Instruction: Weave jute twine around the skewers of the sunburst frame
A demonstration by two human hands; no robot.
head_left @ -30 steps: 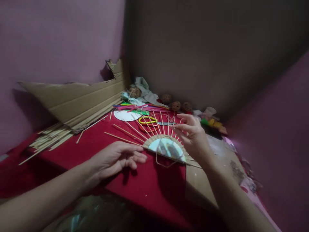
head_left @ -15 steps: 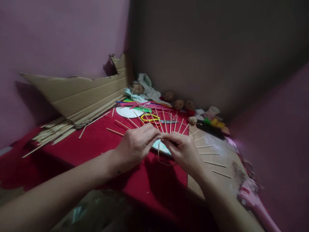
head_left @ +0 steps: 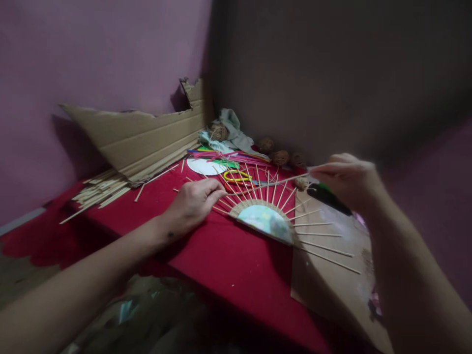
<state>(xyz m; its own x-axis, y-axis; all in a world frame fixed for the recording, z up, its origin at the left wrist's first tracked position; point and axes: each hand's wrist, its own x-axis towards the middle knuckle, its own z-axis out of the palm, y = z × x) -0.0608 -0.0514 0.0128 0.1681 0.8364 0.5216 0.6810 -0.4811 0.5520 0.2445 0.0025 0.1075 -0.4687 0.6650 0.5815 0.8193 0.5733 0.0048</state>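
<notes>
A half-round piece [head_left: 264,222] with a pale patterned face lies on the red cloth, its curved edge bordered by a woven twine band [head_left: 254,202]. Thin wooden sticks [head_left: 319,242] fan outward from that band. My left hand [head_left: 199,200] is closed in a pinch on a length of twine [head_left: 275,184], just left of the half-round piece. Raised to the right, my right hand [head_left: 342,178] pinches the other part of this twine, which runs taut above the sticks between both hands.
Scissors [head_left: 238,177] with yellow and red handles lie behind the sticks, near a white disc [head_left: 206,166]. Bundled sticks [head_left: 99,191] and torn cardboard [head_left: 147,137] are at the left. Twine balls [head_left: 280,157] line the back. A brown board [head_left: 324,275] lies at the right.
My hands were together over the half-round piece; now they are apart. The right hand has moved up and right, drawing the twine straight, while the left has shifted slightly left. The half-round piece is uncovered.
</notes>
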